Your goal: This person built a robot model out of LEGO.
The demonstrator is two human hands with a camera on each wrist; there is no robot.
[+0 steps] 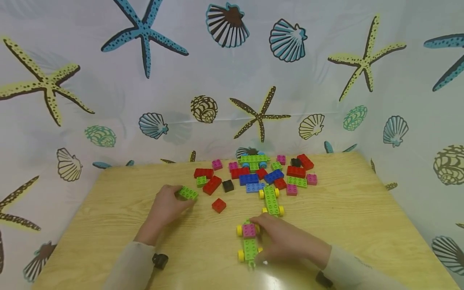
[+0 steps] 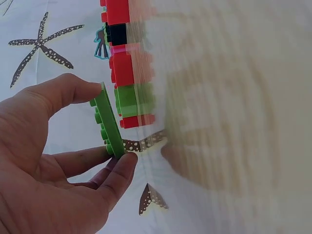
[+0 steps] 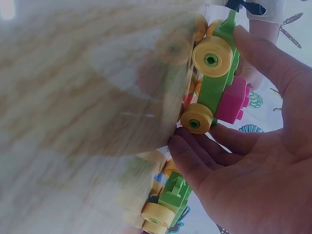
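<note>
My left hand (image 1: pixel 168 205) pinches a flat lime-green building brick (image 1: pixel 188 193) by its two ends, thumb on one side and fingertips on the other. In the left wrist view that green brick (image 2: pixel 108 126) is held on edge, its studs facing the palm. My right hand (image 1: pixel 284 239) holds a green toy car base (image 1: pixel 250 249) with yellow wheels, fingers at its far end and thumb at its near end. A pink brick (image 1: pixel 249 230) sits on its far half. Just beyond stands a second green car base (image 1: pixel 271 200), also seen below the fingers in the right wrist view.
Several loose bricks cover the back of the wooden table (image 1: pixel 119 201), among them a single red brick (image 1: pixel 219 205) and a black brick (image 1: pixel 228 185). A green car base with blue wheels (image 1: pixel 254 159) stands behind them, close to the patterned cloth (image 1: pixel 224 76).
</note>
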